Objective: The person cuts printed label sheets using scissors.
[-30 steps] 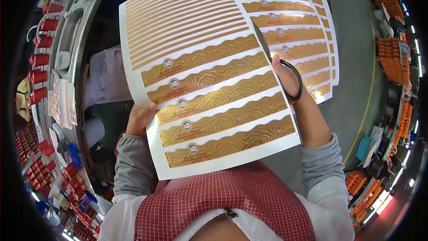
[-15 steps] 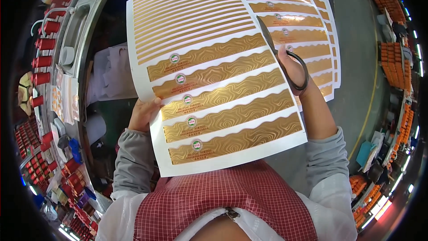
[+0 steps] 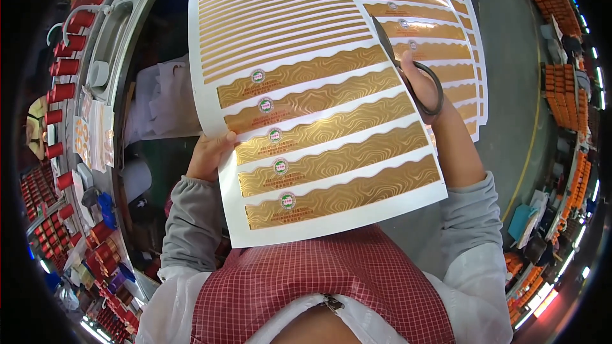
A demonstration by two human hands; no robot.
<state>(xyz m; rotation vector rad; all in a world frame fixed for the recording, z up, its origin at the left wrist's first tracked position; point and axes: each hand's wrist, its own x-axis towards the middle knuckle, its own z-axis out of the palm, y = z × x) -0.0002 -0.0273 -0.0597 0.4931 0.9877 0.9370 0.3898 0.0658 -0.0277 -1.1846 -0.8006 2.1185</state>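
A white sheet of gold, wavy-edged labels (image 3: 331, 175) spreads in front of my chest, with thin gold strips across its far half. My left hand (image 3: 210, 156) is closed on its left edge, the thumb lying on top. Black-handled scissors (image 3: 438, 89) are in my right hand (image 3: 419, 88), fingers wrapped round the loop. Their dark blade (image 3: 386, 39) lies along the sheet's right edge; whether it bites into the paper I cannot tell. More gold label sheets (image 3: 446, 51) lie beyond, partly covered by the held one.
At left runs a metal-edged workbench (image 3: 121, 32) with red thread cones (image 3: 60, 92) and a white cup-like roll (image 3: 99, 71). Whitish plastic bags (image 3: 166, 99) lie beneath my left side. Stacked orange goods (image 3: 564, 99) line the far right, past a yellow floor line (image 3: 526, 172).
The held sheet has shifted slightly right and away from me, along with both hands. The scissors have moved a little the same way, still in my right hand.
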